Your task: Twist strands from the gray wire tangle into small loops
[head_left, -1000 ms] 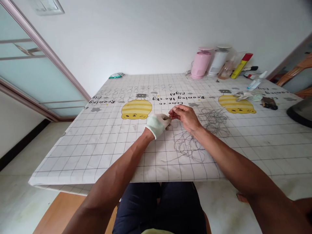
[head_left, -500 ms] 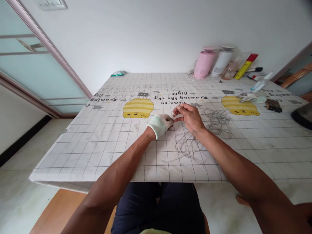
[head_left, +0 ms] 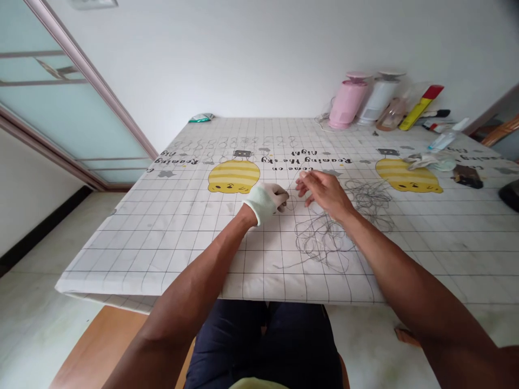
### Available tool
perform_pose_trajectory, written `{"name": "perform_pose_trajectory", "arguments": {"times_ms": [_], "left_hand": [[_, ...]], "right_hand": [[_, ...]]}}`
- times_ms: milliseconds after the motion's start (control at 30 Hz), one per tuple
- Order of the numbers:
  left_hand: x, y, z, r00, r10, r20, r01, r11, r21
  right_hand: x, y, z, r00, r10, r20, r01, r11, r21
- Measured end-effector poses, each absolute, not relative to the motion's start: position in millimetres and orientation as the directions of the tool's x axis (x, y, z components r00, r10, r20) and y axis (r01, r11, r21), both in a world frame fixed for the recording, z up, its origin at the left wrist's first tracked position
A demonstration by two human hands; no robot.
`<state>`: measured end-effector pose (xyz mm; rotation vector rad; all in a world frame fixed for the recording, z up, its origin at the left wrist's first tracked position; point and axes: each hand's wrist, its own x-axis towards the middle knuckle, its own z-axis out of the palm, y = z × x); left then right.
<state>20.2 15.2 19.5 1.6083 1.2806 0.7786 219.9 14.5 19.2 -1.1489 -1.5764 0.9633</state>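
My left hand (head_left: 272, 201), in a pale knit glove, is closed with thumb and fingers pinched together just over the table. A small loop of thin grey wire (head_left: 291, 203) shows at its fingertips; the rest is hidden by the fingers. My bare right hand (head_left: 322, 192) hovers a little to the right, fingers loosely bent and apart, with nothing visible in them. Beneath and beside the right wrist lies a loose tangle of thin wire (head_left: 324, 243), spreading back to the right. Several figure-eight wire shapes (head_left: 233, 143) lie in a row toward the back.
The table has a checked cloth (head_left: 194, 232) with yellow printed figures. At the back right stand a pink device (head_left: 347, 102), a white device (head_left: 377, 100), bottles and a yellow-red box (head_left: 421, 108). A crumpled glove (head_left: 432, 161) and a dark object (head_left: 468, 176) lie at right.
My right hand has drawn back from the left fingertips, and a gap now separates them. The left hand stays pinched. The whole view has shifted slightly.
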Motion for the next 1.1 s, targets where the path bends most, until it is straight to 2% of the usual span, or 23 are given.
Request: {"name": "perform_pose_trajectory", "arguments": {"times_ms": [67,133,400,567,700,867,967,1100], "left_hand": [[19,16,21,0.223,0.974,-0.052,0.353,-0.031,0.935],[19,17,20,0.189,0.981,-0.041,0.326,-0.023,0.945],[22,27,9,0.063,0.997,-0.034,0.15,0.024,0.988],[19,24,16,0.113,0.988,-0.106,0.042,0.101,0.994],[16,17,28,0.155,0.979,-0.135,0.133,0.114,0.984],[18,10,35,0.278,0.954,-0.114,0.245,0.045,0.969],[17,8,36,0.367,0.921,-0.132,0.272,0.03,0.962],[6,5,37,0.51,0.855,-0.093,0.361,-0.114,0.926]], "right_hand": [[220,11,18,-0.218,0.952,0.214,0.358,0.282,-0.89],[217,8,14,-0.292,0.937,0.192,0.397,0.302,-0.867],[192,0,1,-0.179,0.958,0.224,0.312,0.272,-0.91],[197,0,6,-0.227,0.962,0.155,0.262,0.214,-0.941],[216,8,16,-0.322,0.936,0.141,0.235,0.224,-0.946],[229,19,15,-0.394,0.902,0.176,-0.018,0.184,-0.983],[231,21,12,-0.449,0.879,0.159,-0.085,0.136,-0.987],[230,16,15,-0.557,0.822,0.12,-0.095,0.081,-0.992]]}}
